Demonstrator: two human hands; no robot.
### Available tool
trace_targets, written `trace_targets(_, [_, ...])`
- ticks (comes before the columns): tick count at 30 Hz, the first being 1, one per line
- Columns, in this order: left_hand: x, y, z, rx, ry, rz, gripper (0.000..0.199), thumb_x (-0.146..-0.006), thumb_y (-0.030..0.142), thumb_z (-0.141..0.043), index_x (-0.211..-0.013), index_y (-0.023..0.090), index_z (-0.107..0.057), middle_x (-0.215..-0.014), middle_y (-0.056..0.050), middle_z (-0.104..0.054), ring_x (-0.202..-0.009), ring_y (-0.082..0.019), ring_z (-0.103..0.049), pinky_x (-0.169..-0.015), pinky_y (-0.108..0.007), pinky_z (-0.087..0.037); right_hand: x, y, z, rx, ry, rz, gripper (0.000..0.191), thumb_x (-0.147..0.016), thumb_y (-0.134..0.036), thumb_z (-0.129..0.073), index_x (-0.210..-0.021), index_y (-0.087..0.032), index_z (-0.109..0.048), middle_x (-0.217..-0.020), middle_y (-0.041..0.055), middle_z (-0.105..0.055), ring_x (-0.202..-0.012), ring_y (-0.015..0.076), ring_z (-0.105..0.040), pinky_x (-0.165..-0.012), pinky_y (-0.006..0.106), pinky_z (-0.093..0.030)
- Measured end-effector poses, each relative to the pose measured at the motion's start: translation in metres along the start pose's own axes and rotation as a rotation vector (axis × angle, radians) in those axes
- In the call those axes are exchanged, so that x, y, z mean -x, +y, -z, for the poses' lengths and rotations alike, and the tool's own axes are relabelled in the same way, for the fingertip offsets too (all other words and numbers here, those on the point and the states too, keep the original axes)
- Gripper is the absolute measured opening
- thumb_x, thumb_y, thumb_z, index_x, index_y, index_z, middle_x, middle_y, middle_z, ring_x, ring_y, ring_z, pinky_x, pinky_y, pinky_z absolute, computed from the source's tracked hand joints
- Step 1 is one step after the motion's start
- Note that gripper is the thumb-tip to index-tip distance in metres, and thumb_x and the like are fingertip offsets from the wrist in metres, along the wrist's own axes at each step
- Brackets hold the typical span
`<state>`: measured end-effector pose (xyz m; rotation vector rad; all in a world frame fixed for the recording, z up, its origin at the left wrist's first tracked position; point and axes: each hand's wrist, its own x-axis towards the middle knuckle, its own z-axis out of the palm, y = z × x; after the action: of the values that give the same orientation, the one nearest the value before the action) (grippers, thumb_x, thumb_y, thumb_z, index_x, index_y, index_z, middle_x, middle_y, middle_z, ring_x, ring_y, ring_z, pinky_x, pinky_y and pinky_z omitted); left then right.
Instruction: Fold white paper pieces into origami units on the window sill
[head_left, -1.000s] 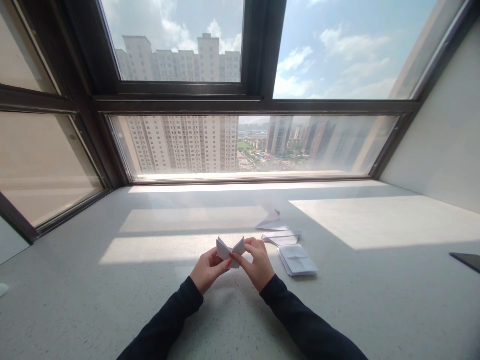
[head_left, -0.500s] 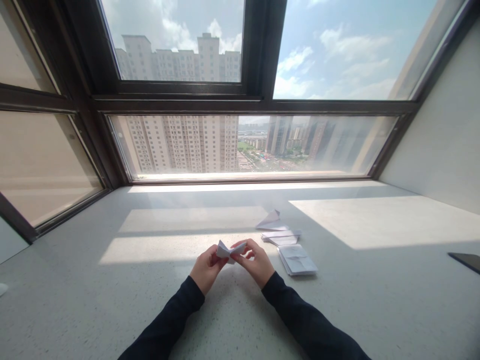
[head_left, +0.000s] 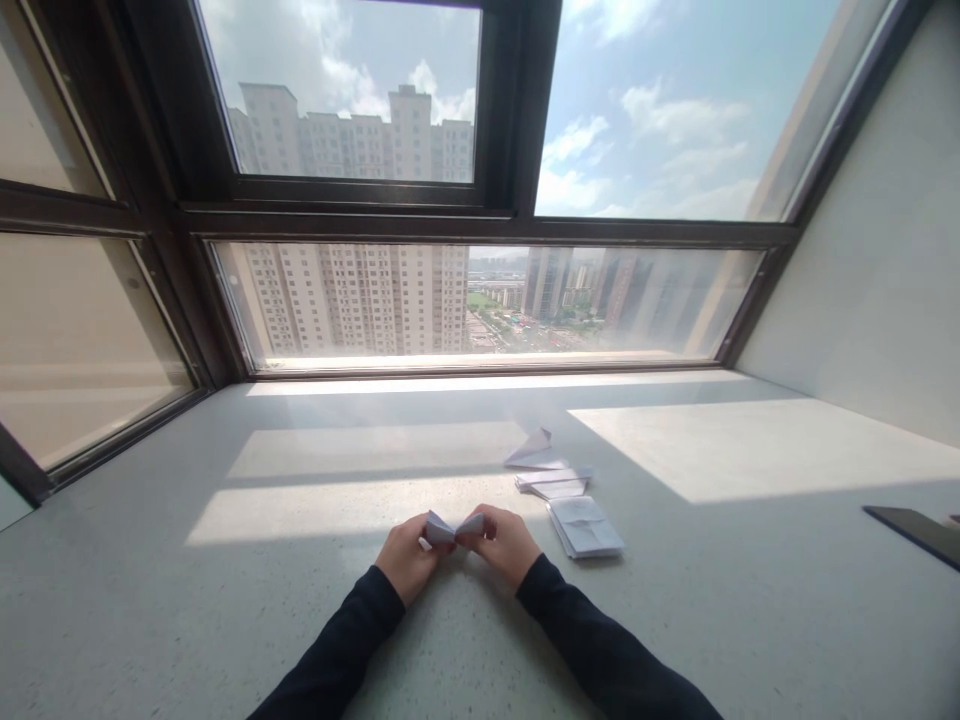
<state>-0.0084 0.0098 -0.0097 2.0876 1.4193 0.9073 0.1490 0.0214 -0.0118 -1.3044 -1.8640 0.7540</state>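
Note:
Between my two hands is a small piece of folded white paper (head_left: 441, 530), its two sides rising like wings from a pinched middle. My left hand (head_left: 407, 560) grips its left side, fingers closed. On the other side my right hand (head_left: 510, 545) pinches the paper between thumb and fingers. Parts of the paper are hidden behind the fingers. Just right of my right hand lies a stack of folded white paper squares (head_left: 586, 528). Behind that stack are a flat folded paper piece (head_left: 555, 483) and a pointed folded paper shape (head_left: 535, 450).
All this is on a pale speckled windowsill (head_left: 300, 600) with patches of sunlight. A dark-framed window (head_left: 480, 230) borders its far side. At the right edge lies a flat dark object (head_left: 919, 535), partly cut off.
The view has shifted slightly. The paper's wings have changed angle, and my right fingers now cover more of its right side. Both hands still hold it; the other papers lie unchanged.

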Motion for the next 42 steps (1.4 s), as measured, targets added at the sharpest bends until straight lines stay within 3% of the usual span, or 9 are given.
trace_targets(4, [0.001,0.002,0.005,-0.037,0.03,-0.125,0.026,-0.07,0.04,-0.049,-0.077,0.017,-0.06,-0.07,-0.003,-0.061,-0.068,-0.017,-0.055,-0.062,-0.027,-0.042,0.016,0.006,0.024,-0.162,-0.218,-0.105,0.014,-0.059,-0.027,-0.062,-0.062,-0.013,-0.06,-0.055,0.0002,-0.059,-0.053,0.0124,-0.054,-0.051,0.023,-0.042])
trace_targets(8, [0.001,-0.008,0.001,-0.128,0.122,-0.192,0.028,-0.072,0.041,-0.047,-0.085,0.02,-0.06,-0.083,-0.006,-0.062,-0.079,-0.021,-0.054,-0.071,-0.035,-0.042,0.045,0.021,0.069,-0.277,-0.458,-0.262,0.025,-0.055,-0.032,-0.065,-0.068,-0.012,-0.061,-0.058,0.0006,-0.059,-0.051,0.012,-0.054,-0.05,0.023,-0.043])
trace_targets(13, [0.0,-0.017,-0.007,-0.218,0.144,-0.197,0.025,-0.074,0.036,-0.043,-0.078,0.021,-0.062,-0.08,-0.006,-0.062,-0.076,-0.021,-0.055,-0.07,-0.036,-0.042,0.067,0.049,0.124,-0.152,-0.414,-0.416,0.035,-0.048,-0.04,-0.068,-0.065,-0.01,-0.061,-0.055,0.0005,-0.057,-0.05,0.0124,-0.053,-0.047,0.022,-0.042])
trace_targets(17, [0.0,-0.016,-0.004,-0.249,0.159,-0.198,0.021,-0.073,0.03,-0.044,-0.077,0.021,-0.062,-0.085,-0.006,-0.062,-0.08,-0.021,-0.054,-0.072,-0.036,-0.041,0.064,0.066,0.148,-0.115,-0.438,-0.514,0.039,-0.044,-0.039,-0.071,-0.066,-0.009,-0.063,-0.055,0.0003,-0.058,-0.051,0.0125,-0.054,-0.047,0.021,-0.043])
trace_targets(24, [-0.002,-0.02,-0.003,-0.162,0.255,-0.141,0.021,-0.074,0.027,-0.041,-0.081,0.022,-0.061,-0.098,-0.006,-0.057,-0.092,-0.021,-0.049,-0.08,-0.038,-0.038,0.056,0.072,0.156,-0.089,-0.548,-0.628,0.036,-0.039,-0.031,-0.074,-0.066,-0.01,-0.063,-0.051,-0.0014,-0.059,-0.046,0.0109,-0.055,-0.045,0.019,-0.045])
trace_targets(30, [-0.001,-0.014,-0.01,-0.04,0.227,-0.028,0.022,-0.073,0.029,-0.04,-0.077,0.023,-0.06,-0.099,-0.005,-0.055,-0.089,-0.021,-0.048,-0.075,-0.038,-0.041,0.061,0.074,0.151,-0.071,-0.474,-0.614,0.023,-0.041,-0.026,-0.071,-0.058,-0.013,-0.061,-0.044,-0.0033,-0.055,-0.04,0.0102,-0.051,-0.041,0.02,-0.041])
trace_targets(34, [-0.001,-0.012,-0.009,0.004,0.219,-0.025,0.022,-0.072,0.028,-0.04,-0.078,0.022,-0.06,-0.097,-0.006,-0.055,-0.087,-0.022,-0.049,-0.072,-0.038,-0.042,0.066,0.073,0.15,-0.048,-0.424,-0.576,0.028,-0.041,-0.033,-0.07,-0.058,-0.013,-0.06,-0.046,-0.0036,-0.054,-0.042,0.0101,-0.05,-0.042,0.021,-0.039])
trace_targets(42, [0.001,-0.011,-0.007,-0.007,0.187,-0.049,0.022,-0.068,0.018,-0.041,-0.076,0.023,-0.061,-0.102,-0.005,-0.055,-0.093,-0.023,-0.047,-0.073,-0.038,-0.043,0.066,0.057,0.156,0.361,-0.276,-0.539,0.047,-0.038,-0.026,-0.073,-0.072,-0.018,-0.042,-0.049,-0.0102,-0.04,-0.043,0.0073,-0.039,-0.041,0.02,-0.029])
